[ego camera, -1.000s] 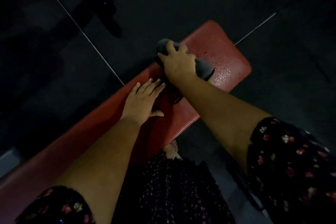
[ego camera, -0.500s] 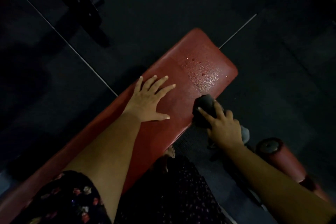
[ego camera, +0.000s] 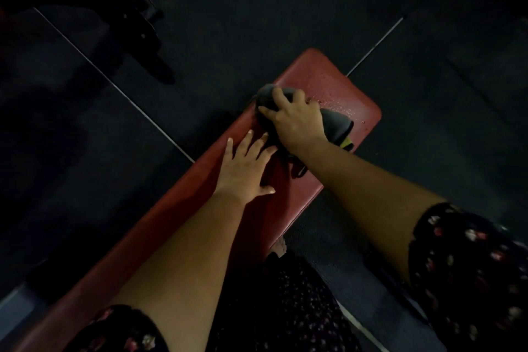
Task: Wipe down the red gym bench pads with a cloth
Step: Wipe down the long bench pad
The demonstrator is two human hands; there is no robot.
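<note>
One red pad [ego camera: 337, 86] runs lower-left to upper-right — left hand [ego camera: 243, 171] flat on it — right hand [ego camera: 297, 120] grips the cloth [ego camera: 335, 124].

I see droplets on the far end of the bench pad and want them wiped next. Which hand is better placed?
Right. The right hand holds the dark cloth on the red pad, just beside the droplets. The left hand lies flat on the pad nearer the body, holding nothing.

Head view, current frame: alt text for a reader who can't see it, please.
The right hand grips a bunched dark grey cloth on the far end of a long red padded gym bench, beside droplets. The left hand rests flat on the pad just nearer.
</note>
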